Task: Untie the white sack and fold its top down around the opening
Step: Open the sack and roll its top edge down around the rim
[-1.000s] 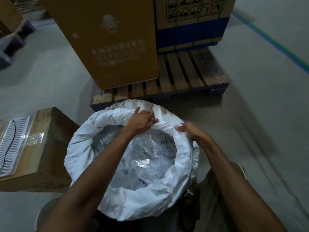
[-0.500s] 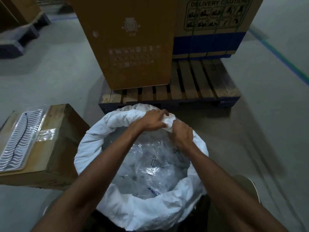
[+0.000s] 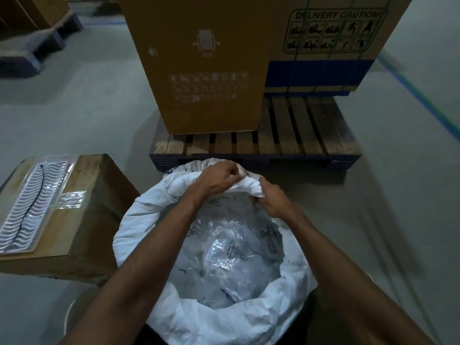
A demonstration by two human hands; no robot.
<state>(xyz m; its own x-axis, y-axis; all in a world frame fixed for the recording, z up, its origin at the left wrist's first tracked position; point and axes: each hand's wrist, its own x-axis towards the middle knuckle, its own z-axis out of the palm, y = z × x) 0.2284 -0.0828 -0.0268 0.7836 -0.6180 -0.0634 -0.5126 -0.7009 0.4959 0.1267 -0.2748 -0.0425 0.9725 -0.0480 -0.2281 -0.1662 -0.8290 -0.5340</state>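
Observation:
The white sack (image 3: 149,215) stands open on the floor just below me, its top rolled down into a thick ring around the mouth. Clear plastic bags with printed marks (image 3: 231,255) fill the inside. My left hand (image 3: 219,178) grips the rolled rim at the far side of the opening. My right hand (image 3: 271,197) pinches the same far rim just to the right, almost touching the left hand. Both forearms reach across the opening.
A wooden pallet (image 3: 286,135) lies just beyond the sack, carrying a tall brown carton (image 3: 199,63) and a strapped carton with a blue band (image 3: 323,46). A cardboard box (image 3: 82,220) topped by a clear plastic tray (image 3: 29,207) stands at the left. Grey floor surrounds.
My right hand has moved left along the rim from the sack's right side to meet the left hand at the far edge. My view has tilted up slightly.

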